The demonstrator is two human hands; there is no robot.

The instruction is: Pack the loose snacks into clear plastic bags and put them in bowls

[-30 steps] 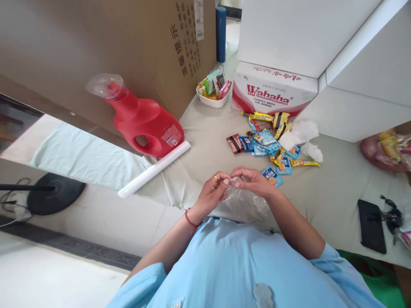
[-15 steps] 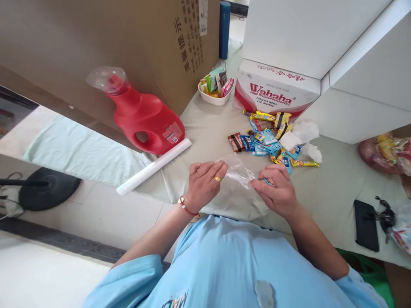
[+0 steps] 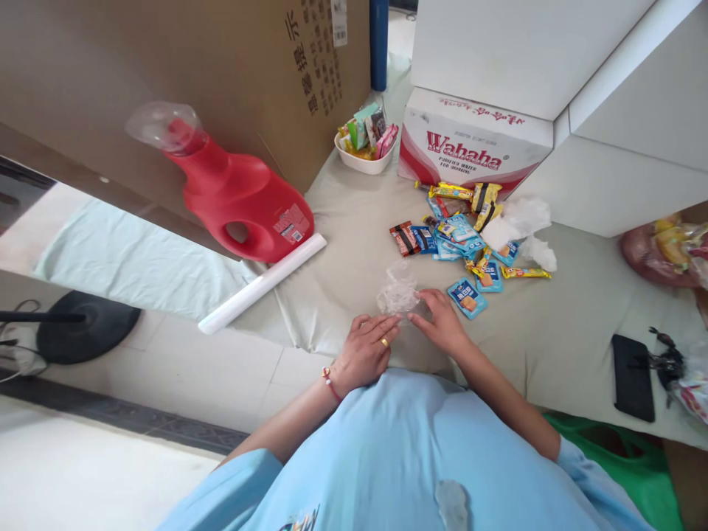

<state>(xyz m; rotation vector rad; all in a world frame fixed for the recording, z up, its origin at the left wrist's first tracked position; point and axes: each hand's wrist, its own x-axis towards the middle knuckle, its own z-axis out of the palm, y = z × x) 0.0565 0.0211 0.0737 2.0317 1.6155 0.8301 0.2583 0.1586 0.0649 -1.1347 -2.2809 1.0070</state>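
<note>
A crumpled clear plastic bag (image 3: 399, 292) lies on the pale cloth in front of me. My left hand (image 3: 369, 346), with a ring and a red bracelet, has its fingers closed on the bag's near edge. From the other side, my right hand (image 3: 441, 318) pinches the bag between thumb and fingers. Just right of that hand lies a blue snack packet (image 3: 467, 297) by itself. Beyond it is a loose pile of blue, yellow and red-brown snack packets (image 3: 456, 234), with crumpled white plastic (image 3: 520, 223) at its right side.
A red detergent jug (image 3: 251, 203) lies at the left beside a white roll (image 3: 262, 284). Farther back stand a white bowl of snacks (image 3: 363, 160), a Wahaba carton (image 3: 473, 144) and a large cardboard box (image 3: 237, 66). A black phone (image 3: 632, 377) is at the right.
The blue packet from my right hand now lies on the cloth. Both hands moved closer together and nearer my body, and the stretched bag is now bunched up.
</note>
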